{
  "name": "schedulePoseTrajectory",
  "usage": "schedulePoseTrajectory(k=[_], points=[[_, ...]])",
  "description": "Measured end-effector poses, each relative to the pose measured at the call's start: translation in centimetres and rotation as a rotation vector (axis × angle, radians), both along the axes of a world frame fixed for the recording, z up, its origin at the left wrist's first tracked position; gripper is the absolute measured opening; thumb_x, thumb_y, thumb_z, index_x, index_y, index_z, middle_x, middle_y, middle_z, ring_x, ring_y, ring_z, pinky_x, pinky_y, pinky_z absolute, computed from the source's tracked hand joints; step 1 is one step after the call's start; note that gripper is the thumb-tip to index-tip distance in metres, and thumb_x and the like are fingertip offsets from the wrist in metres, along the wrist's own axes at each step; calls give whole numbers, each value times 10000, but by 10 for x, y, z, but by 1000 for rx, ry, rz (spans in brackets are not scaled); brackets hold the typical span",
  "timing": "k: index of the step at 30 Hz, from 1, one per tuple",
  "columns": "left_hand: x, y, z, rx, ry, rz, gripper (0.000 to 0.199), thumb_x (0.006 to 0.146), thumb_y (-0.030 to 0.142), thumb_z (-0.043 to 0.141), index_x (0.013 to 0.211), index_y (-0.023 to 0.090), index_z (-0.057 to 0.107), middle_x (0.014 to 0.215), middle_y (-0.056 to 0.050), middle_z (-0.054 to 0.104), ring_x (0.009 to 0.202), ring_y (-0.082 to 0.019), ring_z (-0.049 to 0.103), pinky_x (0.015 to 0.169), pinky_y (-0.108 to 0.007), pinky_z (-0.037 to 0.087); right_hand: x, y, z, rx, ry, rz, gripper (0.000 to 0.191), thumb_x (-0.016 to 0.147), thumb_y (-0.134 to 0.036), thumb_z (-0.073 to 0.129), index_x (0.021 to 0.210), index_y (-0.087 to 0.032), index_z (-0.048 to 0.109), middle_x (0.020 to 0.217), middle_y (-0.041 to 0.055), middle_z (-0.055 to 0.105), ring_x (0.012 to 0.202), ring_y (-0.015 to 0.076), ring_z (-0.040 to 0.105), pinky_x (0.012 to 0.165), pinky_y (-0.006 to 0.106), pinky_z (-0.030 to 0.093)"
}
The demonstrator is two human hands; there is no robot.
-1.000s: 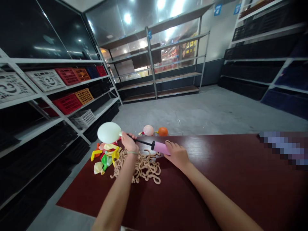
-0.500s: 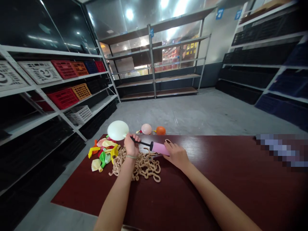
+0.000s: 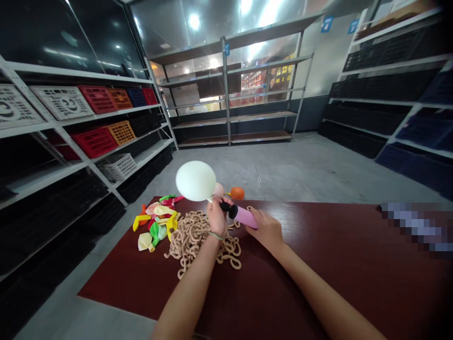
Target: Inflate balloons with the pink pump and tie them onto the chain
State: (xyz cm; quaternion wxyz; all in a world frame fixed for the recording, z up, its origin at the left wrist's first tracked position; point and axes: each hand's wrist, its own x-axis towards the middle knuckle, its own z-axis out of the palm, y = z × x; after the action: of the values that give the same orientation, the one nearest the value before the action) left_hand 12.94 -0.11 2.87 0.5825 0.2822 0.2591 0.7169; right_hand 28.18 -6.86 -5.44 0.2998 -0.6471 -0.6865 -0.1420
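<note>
A pale white-green balloon (image 3: pixel 196 180), partly inflated, stands out at the far end of a hand balloon pump. My left hand (image 3: pixel 217 216) is closed round the pump's black end and the balloon's neck. My right hand (image 3: pixel 265 229) grips the pump's pink barrel (image 3: pixel 245 217). Under my left wrist lies a heap of tan, looped rope (image 3: pixel 191 236) on the table. Behind the left hand, a small pink balloon (image 3: pixel 219 189) is partly covered, and an orange balloon (image 3: pixel 237 193) sits beside it at the table's far edge.
Limp balloons in several colours (image 3: pixel 155 224) lie left of the rope on the dark red table (image 3: pixel 318 264). A blurred, pixelated object (image 3: pixel 414 224) rests at the table's far right. Shelves with crates (image 3: pixel 95 141) stand at left; a metal rack (image 3: pixel 228 94) stands behind.
My left hand has moved right toward the barrel, so the pump's black rod no longer shows. The white-green balloon has moved right with it and looks larger. My right hand still holds the barrel.
</note>
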Motion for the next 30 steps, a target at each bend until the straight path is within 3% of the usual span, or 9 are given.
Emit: schedulePoseTrajectory(k=[2, 4, 10, 13, 17, 20, 23, 27, 30], points=[[14, -6, 4, 24, 19, -32, 293, 811, 359, 631, 662, 184, 450, 626, 14, 539, 567, -110, 563, 599, -259, 477, 1, -1, -1, 10, 44, 7, 501, 840, -401, 619, 1298, -210, 556, 1092, 76, 708, 886, 216, 660, 700, 285, 425], [11, -5, 6, 10, 36, -13, 306, 801, 375, 654, 665, 181, 459, 615, 19, 528, 532, -99, 538, 555, -244, 458, 1, -1, -1, 9, 41, 22, 497, 850, -409, 609, 1298, -201, 552, 1130, 84, 700, 901, 216, 663, 699, 284, 432], [-50, 20, 18, -134, 30, 168, 282, 794, 345, 650, 683, 184, 447, 577, 60, 466, 480, -73, 472, 502, -215, 430, -7, -1, 4, -24, -55, 71, 411, 828, -380, 639, 1201, -212, 599, 1171, 102, 686, 925, 220, 651, 714, 285, 431], [-60, 30, 31, -146, 16, 253, 283, 817, 319, 610, 673, 195, 399, 553, 78, 405, 444, -58, 422, 460, -189, 374, -10, 0, 4, -25, -35, 66, 405, 825, -391, 642, 1186, -211, 598, 1125, 99, 694, 925, 223, 647, 693, 278, 420], [-21, 23, 33, -134, -2, 291, 338, 853, 338, 580, 651, 209, 341, 517, 87, 341, 396, -50, 348, 413, -184, 299, -7, 1, 1, -10, 22, 37, 432, 829, -391, 632, 1210, -196, 578, 1156, 101, 684, 910, 217, 653, 687, 278, 419], [22, 8, 23, -49, 47, 108, 356, 869, 387, 573, 636, 206, 374, 509, 67, 374, 397, -61, 373, 415, -201, 315, -1, -1, -1, 17, 132, 5, 453, 837, -390, 617, 1239, -189, 559, 1101, 82, 699, 905, 212, 662, 704, 275, 430], [36, 1, 12, 2, 85, 38, 352, 867, 397, 585, 641, 203, 398, 517, 58, 385, 411, -69, 407, 431, -209, 343, 1, -2, -1, 28, 162, 8, 461, 846, -397, 602, 1260, -200, 551, 1092, 73, 697, 923, 211, 659, 716, 275, 433], [-7, 11, 10, -154, 34, 157, 310, 857, 283, 562, 643, 207, 351, 523, 68, 359, 408, -59, 374, 411, -194, 294, -5, -1, -1, -20, -11, 52, 425, 831, -392, 610, 1212, -204, 584, 1054, 86, 696, 884, 216, 644, 679, 280, 407], [-53, 28, 25, -160, 7, 226, 264, 859, 237, 525, 668, 207, 345, 537, 76, 331, 408, -53, 340, 401, -189, 255, -10, 1, -3, -27, -78, 84, 392, 832, -397, 607, 1174, -207, 596, 1024, 85, 696, 879, 218, 638, 661, 277, 388]])
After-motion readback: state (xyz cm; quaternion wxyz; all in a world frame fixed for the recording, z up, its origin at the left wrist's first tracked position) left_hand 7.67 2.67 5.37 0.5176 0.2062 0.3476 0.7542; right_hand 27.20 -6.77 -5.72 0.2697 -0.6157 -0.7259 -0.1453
